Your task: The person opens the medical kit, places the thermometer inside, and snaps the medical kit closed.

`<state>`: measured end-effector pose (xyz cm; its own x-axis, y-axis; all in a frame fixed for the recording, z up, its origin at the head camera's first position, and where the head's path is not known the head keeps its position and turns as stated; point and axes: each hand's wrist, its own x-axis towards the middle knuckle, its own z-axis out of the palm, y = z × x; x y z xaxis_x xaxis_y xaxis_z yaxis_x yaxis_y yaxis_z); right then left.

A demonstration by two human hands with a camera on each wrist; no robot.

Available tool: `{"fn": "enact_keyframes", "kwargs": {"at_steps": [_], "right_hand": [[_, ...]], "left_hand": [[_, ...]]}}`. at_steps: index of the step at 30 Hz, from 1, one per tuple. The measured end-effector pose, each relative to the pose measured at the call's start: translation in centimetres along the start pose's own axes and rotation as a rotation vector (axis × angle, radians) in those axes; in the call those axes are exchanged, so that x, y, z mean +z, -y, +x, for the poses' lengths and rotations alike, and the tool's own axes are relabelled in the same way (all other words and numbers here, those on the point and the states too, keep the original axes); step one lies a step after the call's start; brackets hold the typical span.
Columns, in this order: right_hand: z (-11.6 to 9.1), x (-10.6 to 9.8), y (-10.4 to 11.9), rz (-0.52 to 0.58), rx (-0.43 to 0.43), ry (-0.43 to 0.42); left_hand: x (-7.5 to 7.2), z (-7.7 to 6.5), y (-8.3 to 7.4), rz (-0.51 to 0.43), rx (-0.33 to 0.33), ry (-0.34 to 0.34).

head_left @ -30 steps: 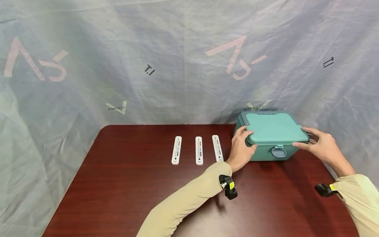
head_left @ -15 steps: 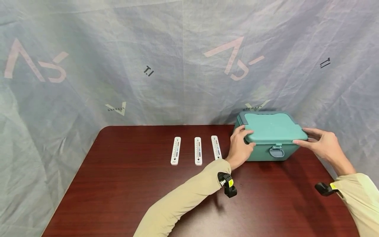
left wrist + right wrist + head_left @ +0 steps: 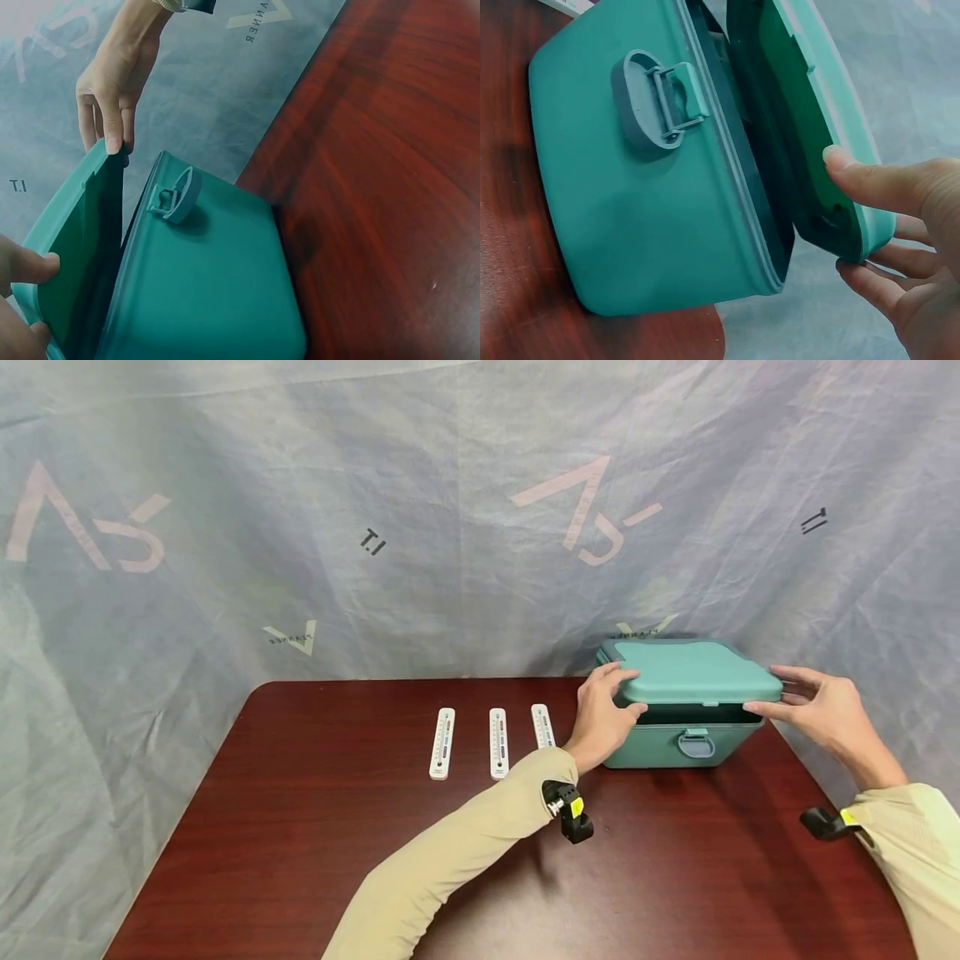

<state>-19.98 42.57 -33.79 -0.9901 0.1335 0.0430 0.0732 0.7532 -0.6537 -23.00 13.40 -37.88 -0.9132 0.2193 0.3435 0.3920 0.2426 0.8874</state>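
A teal storage box (image 3: 652, 747) stands at the back right of the table, its lid (image 3: 693, 672) tilted up along the front edge with a dark gap below. My left hand (image 3: 602, 714) grips the lid's left front corner. At the right front corner, my right hand (image 3: 828, 722) pinches the lid between thumb and fingers, as the right wrist view shows with the lid's edge (image 3: 855, 135). A grey-blue latch (image 3: 649, 101) hangs loose on the box's front. What lies inside the box is too dark to make out.
Three white thermometers lie left of the box: a left one (image 3: 442, 743), a middle one (image 3: 498, 743) and a right one (image 3: 542, 725), partly covered by my left sleeve. Grey printed cloth (image 3: 420, 610) hangs behind the dark red table (image 3: 300, 827).
The lid was down on the box and its front edge has now risen, with both hands moving up slightly with it. The thermometers lie as before.
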Motion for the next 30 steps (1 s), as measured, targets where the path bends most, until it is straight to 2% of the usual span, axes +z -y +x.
{"fn": "enact_keyframes", "kwargs": {"at_steps": [7, 14, 22, 30], "right_hand": [[0.4, -0.4, 0.8, 0.024, -0.017, -0.055], [0.7, -0.9, 1.3, 0.093, -0.06, -0.13], [1.2, -1.2, 1.8, 0.127, -0.083, -0.188], [2.0, -1.7, 2.3, 0.154, -0.089, -0.206]], "left_hand": [[-1.1, 0.8, -0.4, -0.009, 0.032, 0.022], [-1.7, 1.9, -1.0, -0.003, 0.1, 0.014], [-2.1, 2.6, -1.3, 0.014, 0.115, 0.012], [-2.3, 3.7, -1.7, 0.032, 0.146, -0.008]]}}
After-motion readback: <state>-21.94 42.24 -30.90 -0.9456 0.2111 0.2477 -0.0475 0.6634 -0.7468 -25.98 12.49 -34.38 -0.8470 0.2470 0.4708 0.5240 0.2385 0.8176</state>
